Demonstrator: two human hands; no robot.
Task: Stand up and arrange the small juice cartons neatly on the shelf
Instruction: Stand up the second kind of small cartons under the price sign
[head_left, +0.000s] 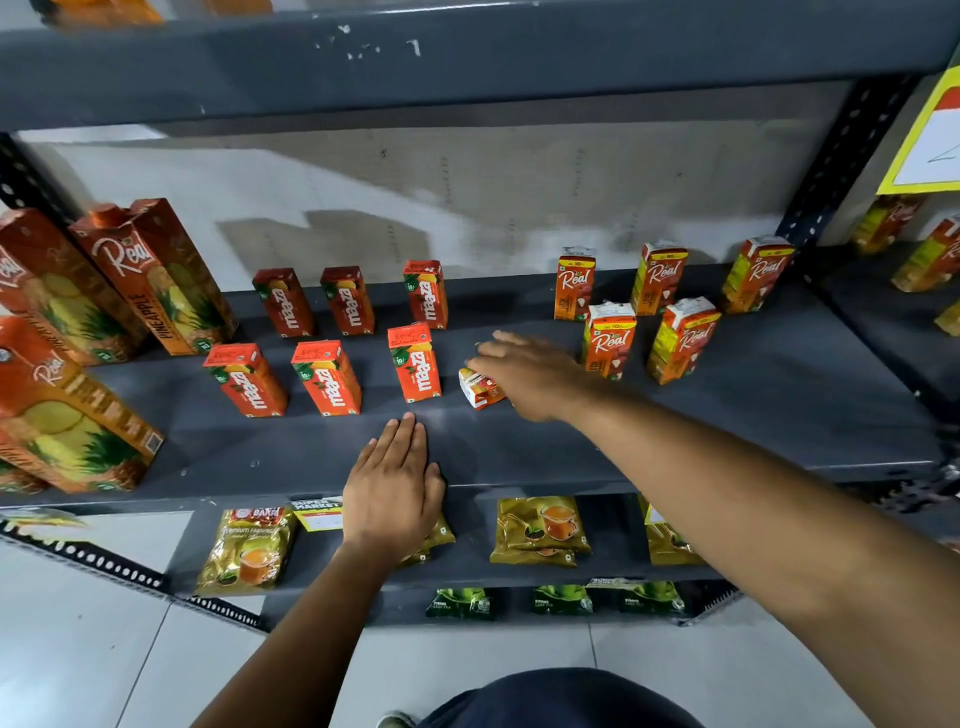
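Several small red Maaza cartons (331, 378) stand upright in two rows on the grey shelf (519, 447). To their right several small Real cartons (607, 340) also stand upright. One small carton (479, 388) lies on its side in the gap between the two groups. My right hand (530, 374) reaches over it, fingers spread and touching its top; whether it grips is unclear. My left hand (392, 491) lies flat, palm down, on the shelf's front edge and holds nothing.
Tall Real pineapple cartons (156, 275) stand and lean at the shelf's left end. Tea packets (247, 551) lie on the lower shelf. A perforated upright post (836, 171) bounds the right side, with more cartons (930, 260) beyond it. A shelf board (467, 62) runs overhead.
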